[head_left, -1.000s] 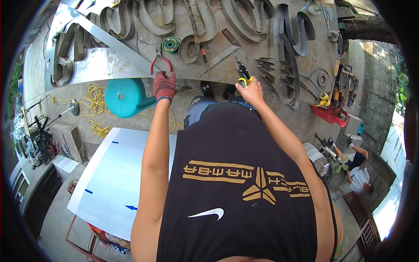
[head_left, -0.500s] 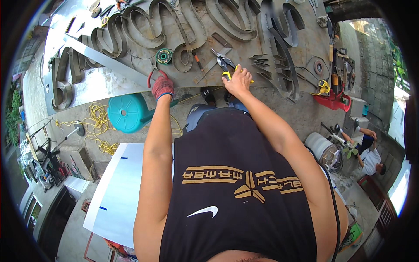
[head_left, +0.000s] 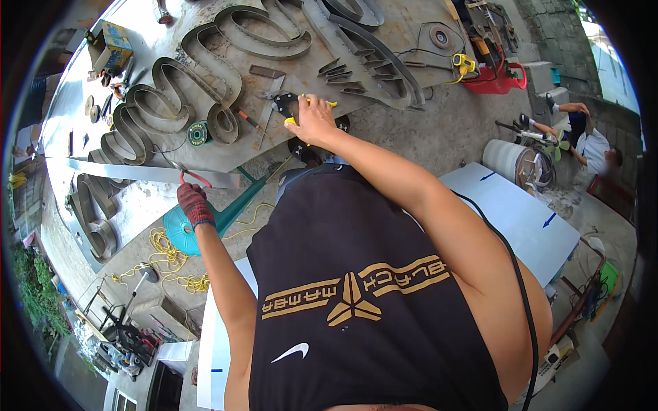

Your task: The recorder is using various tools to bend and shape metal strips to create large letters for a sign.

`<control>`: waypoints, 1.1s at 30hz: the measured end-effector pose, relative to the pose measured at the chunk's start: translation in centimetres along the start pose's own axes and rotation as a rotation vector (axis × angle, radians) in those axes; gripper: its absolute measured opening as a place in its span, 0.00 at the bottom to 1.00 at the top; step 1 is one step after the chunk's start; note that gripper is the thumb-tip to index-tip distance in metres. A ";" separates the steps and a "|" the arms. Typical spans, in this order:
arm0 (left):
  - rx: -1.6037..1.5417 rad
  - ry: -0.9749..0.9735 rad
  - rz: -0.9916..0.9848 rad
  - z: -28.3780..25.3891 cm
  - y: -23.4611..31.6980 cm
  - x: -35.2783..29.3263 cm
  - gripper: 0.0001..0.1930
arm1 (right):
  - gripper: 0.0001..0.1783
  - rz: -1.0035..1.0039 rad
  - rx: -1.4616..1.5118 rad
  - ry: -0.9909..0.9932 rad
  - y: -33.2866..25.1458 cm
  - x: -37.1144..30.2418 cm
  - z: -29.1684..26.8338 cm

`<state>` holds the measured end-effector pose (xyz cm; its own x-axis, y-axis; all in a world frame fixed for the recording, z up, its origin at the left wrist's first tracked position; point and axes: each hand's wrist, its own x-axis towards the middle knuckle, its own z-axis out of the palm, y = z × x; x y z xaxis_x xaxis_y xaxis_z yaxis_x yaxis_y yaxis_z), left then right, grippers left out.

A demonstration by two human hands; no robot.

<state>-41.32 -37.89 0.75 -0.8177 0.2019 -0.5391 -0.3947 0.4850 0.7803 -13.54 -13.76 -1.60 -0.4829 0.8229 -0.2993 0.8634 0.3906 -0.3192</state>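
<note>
On the surface [head_left: 240, 154], the metal strip [head_left: 133, 171] is laid left to right just beyond the left hand [head_left: 194, 203], whose grip is clenched on red-handled pliers [head_left: 199, 177], while snips [head_left: 286, 105] are clasped by the farther right hand [head_left: 315, 122].

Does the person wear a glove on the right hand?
No, the right hand shows bare skin, while the left hand wears a red glove.
</note>
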 end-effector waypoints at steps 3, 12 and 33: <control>0.043 -0.077 0.267 1.1 1.6 -6.3 0.13 | 0.37 -0.131 0.374 -0.279 1.1 -2.3 -5.6; -0.016 -0.728 0.430 19.9 4.9 -28.0 0.13 | 0.48 -0.204 0.997 -0.308 8.7 -10.3 -14.7; 0.400 -1.016 -0.082 38.7 -6.1 -34.5 0.19 | 0.32 0.539 1.176 -0.655 35.5 -12.9 -18.9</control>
<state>5.47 -14.89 2.36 0.0042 0.6746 -0.7381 -0.1174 0.7334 0.6696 26.08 -2.69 7.96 -0.4014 0.2990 -0.8658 0.4972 -0.7227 -0.4801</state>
